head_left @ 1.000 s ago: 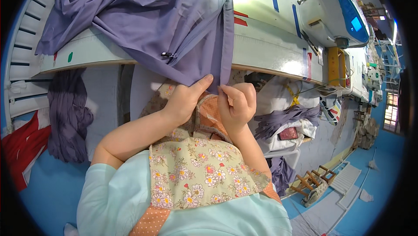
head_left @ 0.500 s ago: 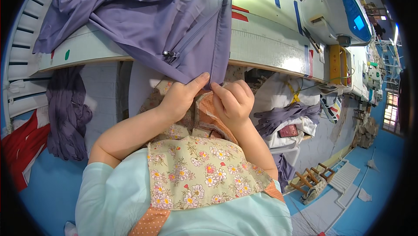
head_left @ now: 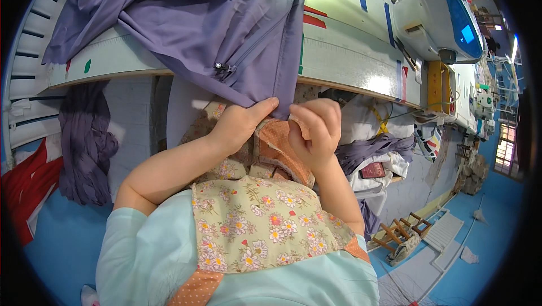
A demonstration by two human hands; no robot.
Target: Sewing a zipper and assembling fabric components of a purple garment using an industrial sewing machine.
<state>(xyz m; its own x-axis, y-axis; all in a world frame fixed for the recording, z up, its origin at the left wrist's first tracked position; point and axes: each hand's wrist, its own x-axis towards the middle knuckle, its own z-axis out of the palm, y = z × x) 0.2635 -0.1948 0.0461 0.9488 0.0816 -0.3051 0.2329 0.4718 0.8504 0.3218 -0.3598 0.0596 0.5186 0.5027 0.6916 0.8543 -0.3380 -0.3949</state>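
A purple garment [head_left: 186, 29] drapes over the front of the sewing table, its lower edge hanging toward me. In that edge shows a zipper [head_left: 248, 46] with a dark slider [head_left: 223, 68] near its lower end. My left hand [head_left: 244, 124] pinches the garment's hem, thumb on top, fingers beneath the cloth. Just right of the hem corner is my right hand [head_left: 317, 131], its fingers curled inward. Whether a thread or anything else lies in those fingers is too small to make out.
A white sewing machine [head_left: 420, 12] with a blue panel stands at the right of the sewing table [head_left: 350, 69]. Beside it is a yellow box [head_left: 438, 83]. More purple cloth [head_left: 87, 142] hangs at left near red cloth [head_left: 34, 179]. Below right is a wooden rack [head_left: 403, 231].
My right hand has moved slightly right, off the hem corner, and its fingers have turned. My left hand keeps its pinch on the garment, shifted a little right.
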